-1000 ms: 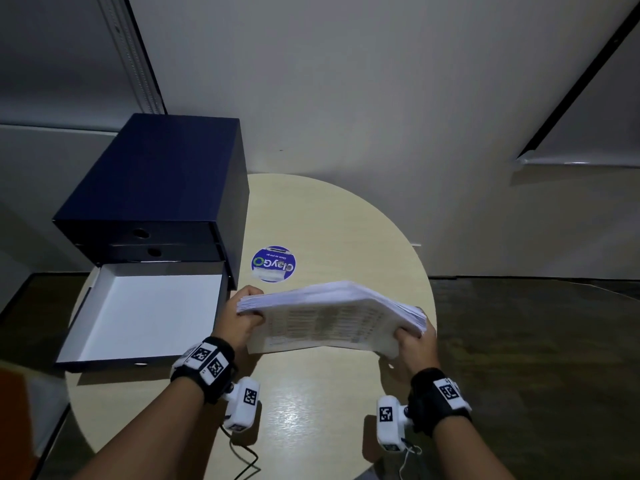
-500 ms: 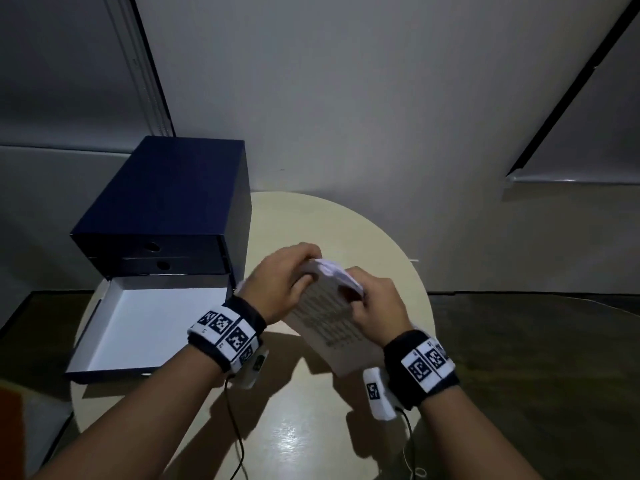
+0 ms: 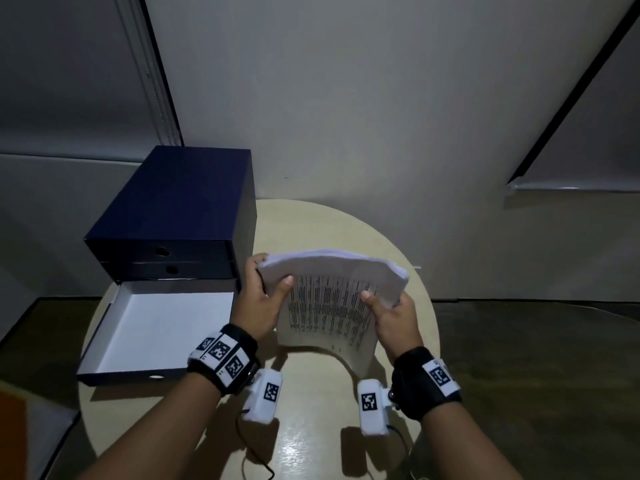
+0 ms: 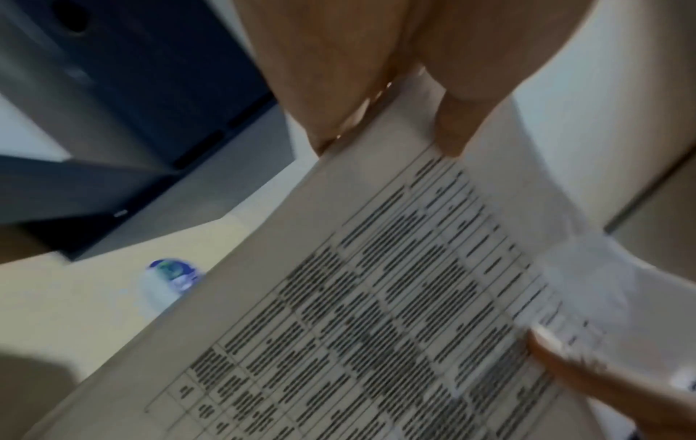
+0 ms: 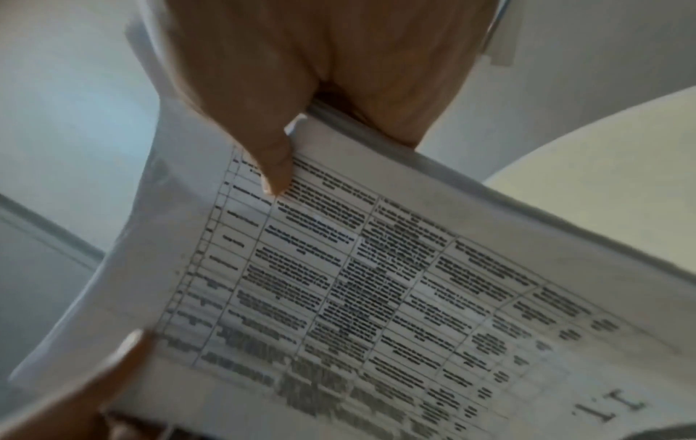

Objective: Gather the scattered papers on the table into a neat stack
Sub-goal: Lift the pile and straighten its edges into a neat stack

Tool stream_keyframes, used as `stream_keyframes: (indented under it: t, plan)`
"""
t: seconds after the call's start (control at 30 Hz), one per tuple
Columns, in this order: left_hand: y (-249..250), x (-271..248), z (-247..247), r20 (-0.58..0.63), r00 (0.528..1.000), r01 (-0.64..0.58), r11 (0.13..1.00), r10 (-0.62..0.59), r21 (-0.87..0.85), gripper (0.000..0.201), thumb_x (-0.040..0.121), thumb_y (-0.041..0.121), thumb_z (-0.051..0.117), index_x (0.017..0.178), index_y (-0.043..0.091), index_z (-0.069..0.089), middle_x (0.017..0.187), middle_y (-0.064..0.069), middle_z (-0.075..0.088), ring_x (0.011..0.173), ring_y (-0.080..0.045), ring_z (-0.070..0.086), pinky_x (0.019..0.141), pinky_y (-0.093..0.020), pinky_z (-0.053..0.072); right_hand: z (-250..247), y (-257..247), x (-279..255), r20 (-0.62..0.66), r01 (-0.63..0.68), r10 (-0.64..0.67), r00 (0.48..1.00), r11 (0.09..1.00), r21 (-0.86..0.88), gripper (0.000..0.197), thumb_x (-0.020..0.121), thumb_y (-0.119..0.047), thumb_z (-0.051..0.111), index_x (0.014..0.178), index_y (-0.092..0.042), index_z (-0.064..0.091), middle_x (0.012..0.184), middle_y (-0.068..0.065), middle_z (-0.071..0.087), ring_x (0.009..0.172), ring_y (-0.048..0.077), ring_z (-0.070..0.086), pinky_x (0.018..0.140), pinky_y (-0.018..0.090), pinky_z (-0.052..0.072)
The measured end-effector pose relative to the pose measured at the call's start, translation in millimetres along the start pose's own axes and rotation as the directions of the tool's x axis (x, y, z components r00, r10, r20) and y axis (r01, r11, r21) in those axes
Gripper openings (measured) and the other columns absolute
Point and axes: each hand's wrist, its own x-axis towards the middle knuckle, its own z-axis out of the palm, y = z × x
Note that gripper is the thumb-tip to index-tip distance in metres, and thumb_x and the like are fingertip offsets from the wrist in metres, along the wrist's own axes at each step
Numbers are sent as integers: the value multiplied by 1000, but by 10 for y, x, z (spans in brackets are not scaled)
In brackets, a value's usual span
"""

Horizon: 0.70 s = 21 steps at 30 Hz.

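A thick stack of printed papers (image 3: 329, 303) stands upright over the round beige table (image 3: 311, 434), bowed toward me, its lower edge near the tabletop. My left hand (image 3: 263, 292) grips its upper left side, thumb on the printed front. My right hand (image 3: 391, 310) grips the upper right side the same way. The left wrist view shows the printed table on the sheet (image 4: 376, 297) under my left hand (image 4: 376, 89). In the right wrist view my right hand's thumb (image 5: 271, 160) presses the stack (image 5: 376, 282) against the fingers behind it.
A dark blue drawer box (image 3: 173, 216) sits on the table's left, its bottom drawer (image 3: 156, 334) pulled out with a white inside. A round blue sticker (image 4: 173, 277) lies on the table behind the papers. A wall stands close behind.
The stack went from lying flat between my hands to being tipped upright. It is now held on edge and spread wider, with the printed face toward me.
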Motion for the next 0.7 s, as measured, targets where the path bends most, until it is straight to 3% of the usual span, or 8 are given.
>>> stream_keyframes:
  t: [0.1,0.2,0.27,0.37,0.47,0.53,0.6,0.7]
  plan:
    - [-204,-46,50,21,999,49,998,-48,-32,37,84,27,67,103,47,42,104,4,59,97,-24,62,89,-47,52,23,168,-95,-16,-41,40,999,999,-21,31,88,-6,72,114,-21,64,106,3,74,102,20,70,90,47,58]
    - [-215,-25,101,18,1000,3,999,-3,-33,40,92,4,60,107,37,44,108,11,58,95,-4,59,86,-30,46,-27,154,-80,-51,-1,-1,999,1000,-27,40,87,0,71,109,-32,63,106,-1,73,103,16,68,86,37,57]
    - [-186,23,108,23,1000,-19,999,20,-47,39,94,5,56,108,38,42,107,14,56,91,4,57,84,-26,43,-53,148,-25,-55,25,-27,998,999,-45,37,88,2,68,106,-30,65,107,1,74,104,22,69,93,44,55]
    - [-93,69,124,18,999,-48,994,50,-102,37,93,17,57,109,45,39,111,12,57,98,-4,58,83,-26,46,-71,129,28,-81,-7,5,997,1000,-30,22,93,-4,65,105,-22,68,102,6,76,100,25,71,91,48,58]
    - [-78,113,23,36,998,-38,991,43,-127,50,85,25,70,121,42,40,122,7,58,112,-8,58,90,-25,49,-129,72,47,-70,-16,20,997,998,58,16,94,-3,63,106,-12,68,93,2,78,95,25,74,78,36,61]
    - [-130,187,-78,163,986,41,997,-31,-62,55,76,43,73,125,39,46,124,9,61,118,-8,57,100,-33,48,-150,24,46,-59,-20,26,998,994,106,16,94,-1,63,109,-6,67,93,2,79,93,26,74,72,28,60]
    - [-193,223,-118,262,962,74,997,-71,-2,42,81,39,72,120,34,57,116,9,69,113,-9,62,101,-45,49,-163,7,57,-36,-35,41,999,988,147,21,93,1,62,114,0,65,99,7,78,95,28,74,72,28,61]
    - [-189,194,-70,179,984,-12,997,-2,79,25,85,27,68,109,31,65,102,3,73,100,-17,67,88,-50,55,-214,5,95,-19,-29,31,999,996,81,35,88,-1,70,120,-13,61,108,6,76,105,31,71,80,34,60]
